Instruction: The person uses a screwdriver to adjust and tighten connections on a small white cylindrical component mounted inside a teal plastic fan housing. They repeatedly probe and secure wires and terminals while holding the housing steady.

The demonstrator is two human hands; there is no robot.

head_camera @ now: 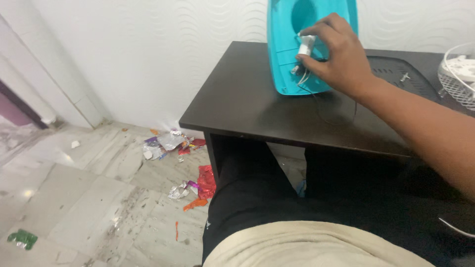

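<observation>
White textured wall behind, and a dark wooden table [247,106] with a teal plastic appliance [287,54] standing upright near its back edge. The right hand [341,57] pinches a small white part [306,45] against the teal body, thin wires [303,76] dangling below. Left hand isn't in frame. A white wire basket [457,74] sits at the table's right edge, and crumpled wrappers [170,143] litter the marble floor [74,198].

Dark low table [247,106] with turquoise plastic appliance [287,59], white wire basket [457,81].

teal casing [287,49]: top cut off | white wire basket [457,79]: right part cut off
</observation>
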